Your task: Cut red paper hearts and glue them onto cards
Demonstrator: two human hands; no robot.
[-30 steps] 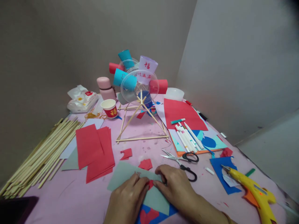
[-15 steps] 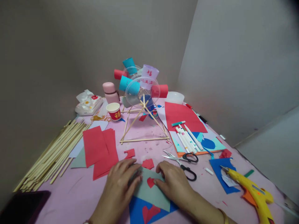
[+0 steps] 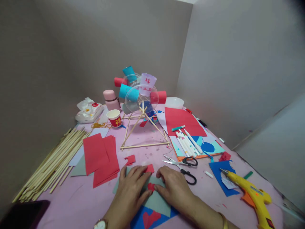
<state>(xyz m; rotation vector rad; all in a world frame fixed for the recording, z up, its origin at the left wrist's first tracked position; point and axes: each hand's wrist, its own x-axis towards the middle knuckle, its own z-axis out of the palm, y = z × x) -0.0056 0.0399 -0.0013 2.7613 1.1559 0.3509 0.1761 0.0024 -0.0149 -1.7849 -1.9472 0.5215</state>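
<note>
- Red paper scrap lies on a grey-green sheet at the near edge of the pink table cover, between the two hands.
- Wooden sticks lie bundled along the far left edge, well apart from the hands, probably to keep them out of the way.
- Red paper stack sits just left of the grey-green sheet, near the left hand.
- Left hand rests palm down on the sheet with its fingers spread wide and gripping nothing. The wrist is low and the fingers point away from the body. The flat press looks meant to stop the sheet sliding.
- Right hand arches over the sheet with its fingers bent and close together, their tips touching the scrap's right edge. Whether the thumb pinches the scrap is hidden. The light fingertip contact suggests fine positioning.
- Scissors lie open just beyond the right hand.
- Yellow glue gun lies far right on its side, nozzle towards the hands.
</note>
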